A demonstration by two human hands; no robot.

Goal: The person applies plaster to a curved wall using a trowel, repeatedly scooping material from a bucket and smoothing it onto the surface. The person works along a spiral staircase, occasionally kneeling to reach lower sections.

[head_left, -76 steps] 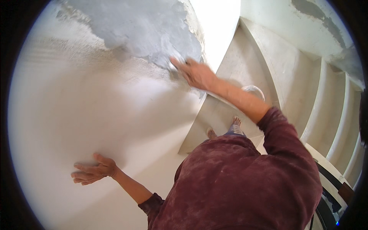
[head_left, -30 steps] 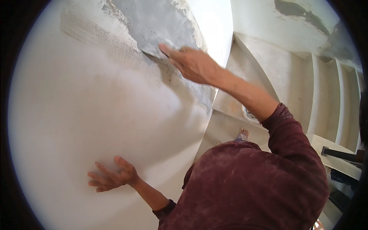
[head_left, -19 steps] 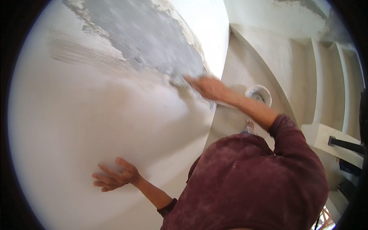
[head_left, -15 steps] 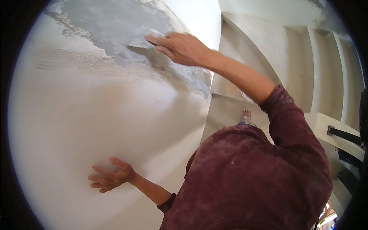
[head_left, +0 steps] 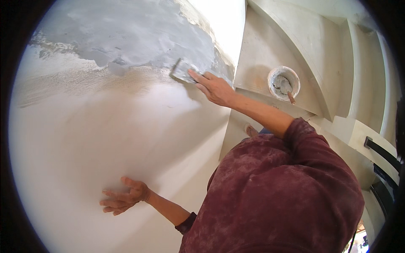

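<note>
My right hand (head_left: 214, 87) grips a flat metal trowel (head_left: 181, 69) and presses its blade against the white wall (head_left: 84, 139), at the lower edge of a patch of wet grey plaster (head_left: 126, 33). My left hand (head_left: 122, 200) lies flat on the smooth white wall lower down, fingers spread, holding nothing. Both arms wear dark red sleeves dusted with plaster.
A round white bucket (head_left: 283, 81) with grey plaster and a wooden-handled tool in it stands on a pale stair step (head_left: 261, 55) to the right. More steps curve away at the upper right. A foot (head_left: 251, 130) shows on the step below my arm.
My right hand has swept the trowel down and to the right along the edge of the grey patch. My left hand has stayed pressed on the wall.
</note>
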